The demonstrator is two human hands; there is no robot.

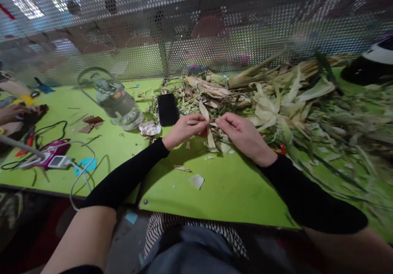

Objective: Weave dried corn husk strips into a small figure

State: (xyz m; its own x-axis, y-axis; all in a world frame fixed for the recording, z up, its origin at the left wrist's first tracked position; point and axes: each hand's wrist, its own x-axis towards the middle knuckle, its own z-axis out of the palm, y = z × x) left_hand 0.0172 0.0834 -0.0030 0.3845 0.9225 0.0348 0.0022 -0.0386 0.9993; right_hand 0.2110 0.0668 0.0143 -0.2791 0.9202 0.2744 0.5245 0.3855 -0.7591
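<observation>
My left hand (188, 130) is closed in a pinch around a pale strip of dried corn husk (204, 111), which sticks up above the fingers and hangs down below them. Close by on the right, my right hand (239, 133) has its thumb and fingers pressed together at the husk's edge; what lies between its fingertips is too small to make out. Under the hands are small husk scraps (223, 147). A loose pale piece (197, 181) lies on the green table (221, 204) nearer to me.
Heaped husks (282, 106) cover the back and right. Behind my left hand lie a black phone (167, 109), a clear bottle (118, 102) and crumpled tissue (150, 128). A purple power strip (55, 153) with cables is at left, near another person's hand (12, 112). Red-handled scissors (280, 149) peek out at right.
</observation>
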